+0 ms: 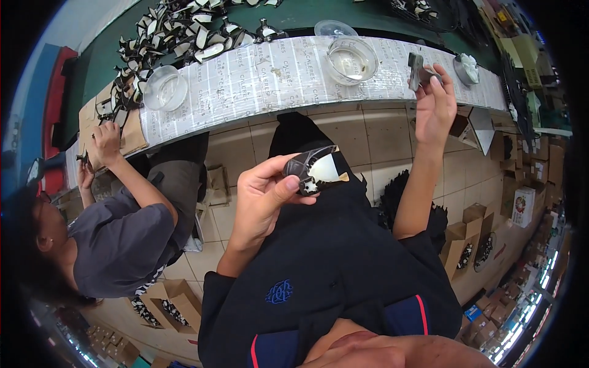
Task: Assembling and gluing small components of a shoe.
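My left hand pinches a black piece with a white inner face, which looks like a shoe upper part; it is held in front of my chest, short of the bench edge. Over the right part of the bench, my raised right hand grips a dark grey, flat-sided piece between thumb and fingers; its exact kind does not show. Close by that hand stands a small cup with white wadding in it. A clear round bowl sits on the bench left of the right hand.
The bench is covered in printed paper. Many similar black-and-white pieces are heaped at the far left, beside a clear tub. A co-worker sits at my left, hands over brown cardboard. Open cartons stand on the floor.
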Demonstrator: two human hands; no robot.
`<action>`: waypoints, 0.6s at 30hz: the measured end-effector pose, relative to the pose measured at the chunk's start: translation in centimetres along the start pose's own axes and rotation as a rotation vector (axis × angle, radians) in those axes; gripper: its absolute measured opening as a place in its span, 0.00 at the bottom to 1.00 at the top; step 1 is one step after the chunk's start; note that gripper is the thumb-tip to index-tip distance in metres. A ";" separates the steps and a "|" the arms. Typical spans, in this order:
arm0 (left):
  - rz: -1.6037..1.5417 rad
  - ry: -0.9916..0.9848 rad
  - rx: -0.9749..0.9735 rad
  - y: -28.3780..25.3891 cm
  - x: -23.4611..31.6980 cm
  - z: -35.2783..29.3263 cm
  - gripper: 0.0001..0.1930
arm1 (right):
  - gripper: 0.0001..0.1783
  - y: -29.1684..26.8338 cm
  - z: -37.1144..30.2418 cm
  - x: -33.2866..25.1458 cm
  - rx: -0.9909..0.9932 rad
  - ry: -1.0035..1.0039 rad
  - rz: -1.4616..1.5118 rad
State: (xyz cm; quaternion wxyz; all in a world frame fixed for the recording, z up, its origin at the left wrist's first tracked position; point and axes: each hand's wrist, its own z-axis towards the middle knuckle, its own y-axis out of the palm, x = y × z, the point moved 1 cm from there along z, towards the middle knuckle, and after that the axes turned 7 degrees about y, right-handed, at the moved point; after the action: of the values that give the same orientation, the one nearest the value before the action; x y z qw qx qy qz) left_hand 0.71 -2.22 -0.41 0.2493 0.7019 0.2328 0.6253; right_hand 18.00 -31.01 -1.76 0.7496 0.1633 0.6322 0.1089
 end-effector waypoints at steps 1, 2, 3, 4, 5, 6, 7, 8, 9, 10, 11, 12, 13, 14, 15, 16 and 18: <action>0.000 0.002 0.006 0.2 0.1 0.0 0.20 | 0.18 -0.2 0.5 0.5 0.027 0.024 0.034; 0.004 0.003 0.006 0.3 0.2 -0.1 0.20 | 0.18 -0.4 0.3 0.6 0.027 0.023 0.039; 0.020 0.009 0.021 0.4 0.5 -0.2 0.19 | 0.16 0.6 -0.2 0.5 0.025 -0.007 0.001; 0.032 0.013 0.032 0.4 0.6 -0.1 0.19 | 0.15 1.4 -1.0 0.1 0.026 -0.039 -0.040; 0.035 0.017 0.036 0.5 0.5 0.1 0.19 | 0.15 2.2 -2.0 -0.3 0.022 -0.038 -0.035; 0.086 0.060 0.063 0.7 0.5 0.3 0.21 | 0.13 2.9 -3.3 -1.0 -0.009 -0.063 -0.178; 0.136 0.107 0.094 0.8 0.5 0.4 0.23 | 0.12 3.9 -4.5 -1.6 -0.046 -0.088 -0.321; 0.140 0.111 0.098 0.8 0.5 0.4 0.23 | 0.12 5.0 -5.3 -2.2 -0.170 -0.264 -0.408; 0.158 0.114 0.118 0.9 0.4 0.6 0.23 | 0.12 6.0 -6.2 -2.8 -0.284 -0.441 -0.503; 0.178 0.116 0.140 1.0 0.3 0.9 0.22 | 0.12 6.9 -7.1 -3.5 -0.319 -0.466 -0.572; 0.180 0.110 0.134 0.9 0.2 1.1 0.22 | 0.13 7.7 -7.8 -4.2 -0.354 -0.491 -0.643; 0.214 0.126 0.125 0.7 0.1 1.1 0.22 | 0.14 8.4 -8.2 -4.8 -0.417 -0.496 -0.710; 0.248 0.142 0.114 0.7 0.0 1.1 0.21 | 0.16 9.0 -8.7 -4.9 -0.442 -0.479 -0.715; 0.253 0.137 0.111 0.8 0.1 1.0 0.21 | 0.17 9.5 -9.0 -4.8 -0.452 -0.485 -0.739; 0.239 0.130 0.108 1.2 0.2 1.1 0.19 | 0.18 9.7 -9.1 -4.9 -0.460 -0.493 -0.772; 0.226 0.124 0.107 1.4 0.3 1.2 0.18 | 0.19 9.7 -9.1 -4.9 -0.462 -0.499 -0.783; 0.232 0.123 0.093 1.5 0.2 1.2 0.18 | 0.19 9.8 -9.3 -4.7 -0.455 -0.518 -0.824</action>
State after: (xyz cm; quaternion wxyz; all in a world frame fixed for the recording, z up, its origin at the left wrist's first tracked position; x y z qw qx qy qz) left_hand 1.97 -3.27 0.59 0.1278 0.6952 0.1936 0.6804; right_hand 8.44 -22.73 4.93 0.8780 -0.2436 0.3986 -0.1040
